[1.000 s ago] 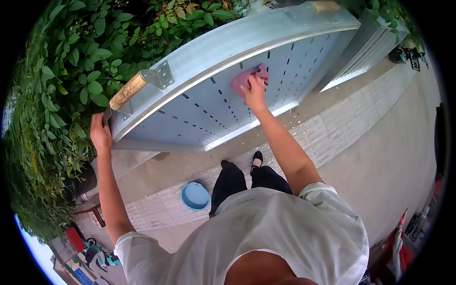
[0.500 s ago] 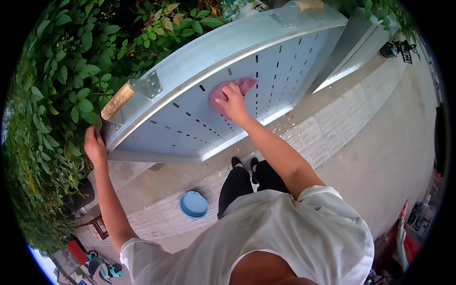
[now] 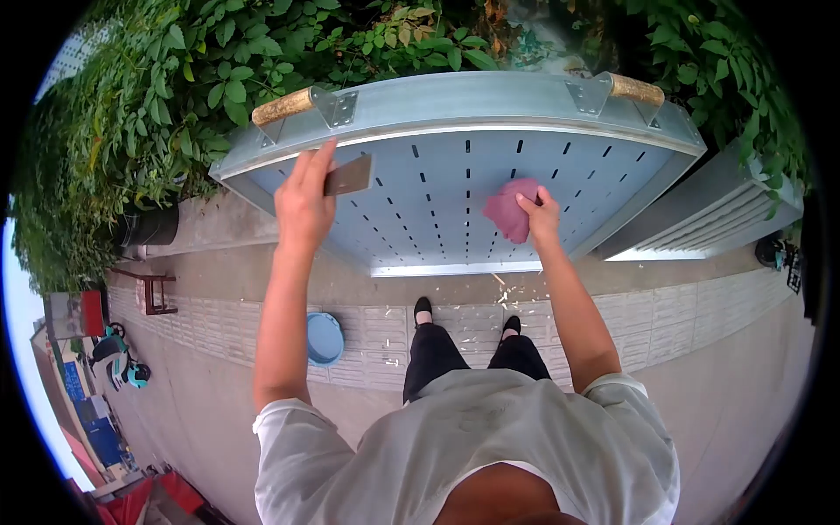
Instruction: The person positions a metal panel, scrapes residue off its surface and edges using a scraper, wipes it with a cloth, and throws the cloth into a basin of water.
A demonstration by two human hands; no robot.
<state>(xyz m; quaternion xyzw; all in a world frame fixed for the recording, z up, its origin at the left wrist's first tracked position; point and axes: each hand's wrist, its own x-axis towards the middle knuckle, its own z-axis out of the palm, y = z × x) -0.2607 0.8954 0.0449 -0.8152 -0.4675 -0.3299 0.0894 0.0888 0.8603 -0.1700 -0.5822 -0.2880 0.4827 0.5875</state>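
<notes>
A large metal tray-like panel [image 3: 394, 197] with rows of dark slots stands upright before me, with two wooden handles [image 3: 284, 107] on its upper rim. My left hand [image 3: 304, 194] holds a flat grey-brown scraper-like plate [image 3: 349, 176] in front of the panel's left part. My right hand [image 3: 542, 215] grips a crumpled pinkish-purple cloth [image 3: 511, 208] against or just over the slotted face, right of the middle.
Green leafy plants [image 3: 236, 61] grow behind the panel. A corrugated metal piece [image 3: 700, 214] leans at the right. On the paving are a blue basin [image 3: 325, 339] and scattered pale scraps. A brown stool [image 3: 156, 293] and a scooter [image 3: 122, 359] stand at the left.
The view has turned, so the panel now lies level across it. My left hand has left the panel's left edge and shows the flat plate. The cloth sits farther right on the panel.
</notes>
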